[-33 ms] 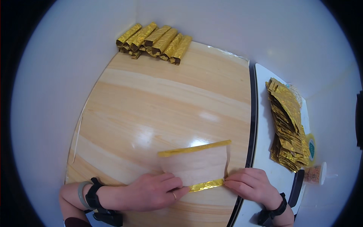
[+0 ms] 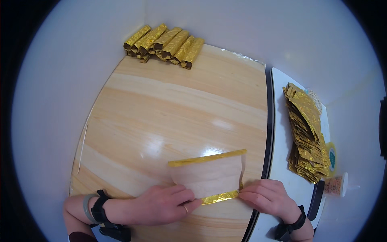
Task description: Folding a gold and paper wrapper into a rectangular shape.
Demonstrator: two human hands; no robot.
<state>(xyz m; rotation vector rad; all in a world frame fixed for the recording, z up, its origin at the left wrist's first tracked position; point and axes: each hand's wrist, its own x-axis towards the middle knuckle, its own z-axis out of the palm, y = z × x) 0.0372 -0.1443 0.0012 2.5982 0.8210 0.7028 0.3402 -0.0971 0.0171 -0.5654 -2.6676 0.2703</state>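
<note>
- Hardly anything changes from the picture just before: the left hand and right hand stay low, toward 7 and between 4 and 5 o'clock from the middle of the view. A touch more gold shows at the right-hand corner.
- That suggests only a fine adjustment of the edge, with the work otherwise at the same stage.
- The hands are apart from each other, yet both are closed on the gold-edged sheet: left thumb and fingers pinch the left end of its near edge, right fingertips nip the near right corner.
- Between them runs the near gold strip, shiny and lightly creased.
- The sheet lies between 5 and 6 o'clock, pale face up, on the wood-grain tabletop; the far gold strip is free of both hands, and the right side looks slightly raised.
- At 4 o'clock, a cup stands beyond the right hand.
- Toward 3 o'clock, a stack of gold sheets leans in overlapping layers on the white surface.
- Between 8 and 9 o'clock, a thin pale stick lies along the tabletop's edge.
- Farthest, near 11 o'clock, folded gold tubes are heaped against the wall, ends open.
</note>
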